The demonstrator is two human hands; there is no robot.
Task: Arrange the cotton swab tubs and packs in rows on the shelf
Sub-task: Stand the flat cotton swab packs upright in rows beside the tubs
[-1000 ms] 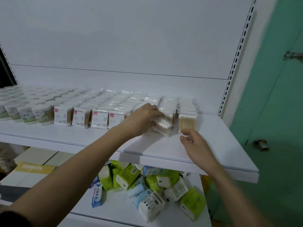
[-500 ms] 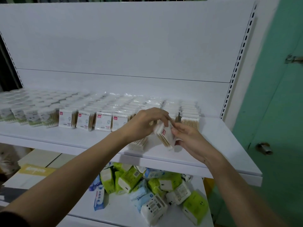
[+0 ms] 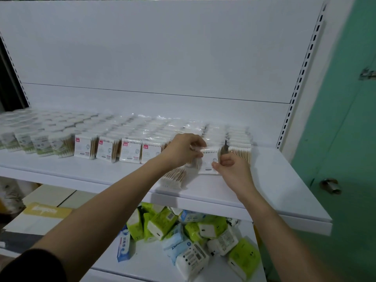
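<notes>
Where the view starts, low and near, tissue packs (image 3: 203, 237) in green, blue and white lie heaped on the lower shelf (image 3: 150, 263), with a blue and white box (image 3: 123, 246) at their left. Above them, both forearms reach up over the front edge of the white shelf (image 3: 274, 180). A loose pack of wooden-stick swabs (image 3: 175, 178) lies flat on that shelf, just under the left wrist. Both hands meet on one upright cotton swab pack (image 3: 208, 161): the left hand (image 3: 181, 151) has its fingers curled and pinches the pack's top left edge, while the right hand (image 3: 232, 169) pinches its lower right corner between thumb and bent fingers. This pack stands at the front of the rows, just left of the rightmost column of packs (image 3: 240, 147). Further left, front-facing packs with red labels (image 3: 120, 149) line up, then round tubs (image 3: 40, 139) at the far left. Behind everything rises the white back panel (image 3: 162, 58).
</notes>
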